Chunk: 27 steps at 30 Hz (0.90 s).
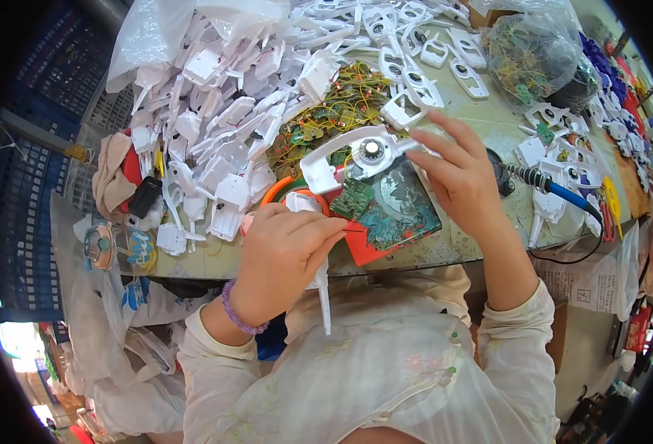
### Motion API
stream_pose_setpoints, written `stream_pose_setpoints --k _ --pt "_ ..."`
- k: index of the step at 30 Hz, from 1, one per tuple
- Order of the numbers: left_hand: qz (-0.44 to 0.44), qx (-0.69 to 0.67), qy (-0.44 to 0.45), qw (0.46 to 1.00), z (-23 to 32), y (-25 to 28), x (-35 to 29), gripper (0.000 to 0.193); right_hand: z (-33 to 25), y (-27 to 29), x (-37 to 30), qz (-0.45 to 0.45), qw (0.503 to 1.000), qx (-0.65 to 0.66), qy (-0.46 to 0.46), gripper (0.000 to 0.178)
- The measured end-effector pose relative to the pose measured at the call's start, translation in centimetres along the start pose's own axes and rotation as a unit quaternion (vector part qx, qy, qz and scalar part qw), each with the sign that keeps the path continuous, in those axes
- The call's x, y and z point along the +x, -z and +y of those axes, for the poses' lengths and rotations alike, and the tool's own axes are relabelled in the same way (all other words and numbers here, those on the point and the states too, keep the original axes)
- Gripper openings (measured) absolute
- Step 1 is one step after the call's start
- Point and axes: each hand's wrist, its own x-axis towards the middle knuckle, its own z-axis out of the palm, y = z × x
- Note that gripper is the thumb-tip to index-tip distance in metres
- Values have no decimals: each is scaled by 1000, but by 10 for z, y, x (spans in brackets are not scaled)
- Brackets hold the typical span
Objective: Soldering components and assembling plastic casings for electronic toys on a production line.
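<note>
My left hand (280,240) is closed in a pinch on a thin dark-red wire beside a small green circuit board (354,198). A purple bead bracelet circles that wrist. Below the same hand a white plastic casing part (320,296) points down toward my lap; whether my palm grips it is hidden. My right hand (456,174) has its fingertips on the narrow end of a white plastic housing (319,172) with a round black-and-white dial (372,151). The board hangs at the housing's near side, above a dark square pad (408,196) with bluish scraps.
White casings (223,133) are heaped at the left. Behind the housing lies a pile of wired circuit boards (334,111). At the right are a blue-handled soldering iron (563,194), yellow-handled tool (611,203) and plastic bag of wired boards (530,55). A red tray (367,251) lies at the table edge.
</note>
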Motion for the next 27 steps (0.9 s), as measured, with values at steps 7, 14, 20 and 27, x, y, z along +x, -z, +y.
stream_pose_setpoints --k 7,14,20,27 --pt "-12 -6 10 1000 0 -5 -2 14 -58 -1 4 -75 986 135 -60 31" --pt "-60 12 -43 997 -5 2 2 13 -57 -3 3 -106 974 190 -65 34" --pt "-50 40 -71 995 -9 8 18 14 -56 -10 1 -69 971 224 -56 27" --pt "-37 22 -44 998 -14 -3 22 12 -60 -13 3 -66 973 207 -76 18"
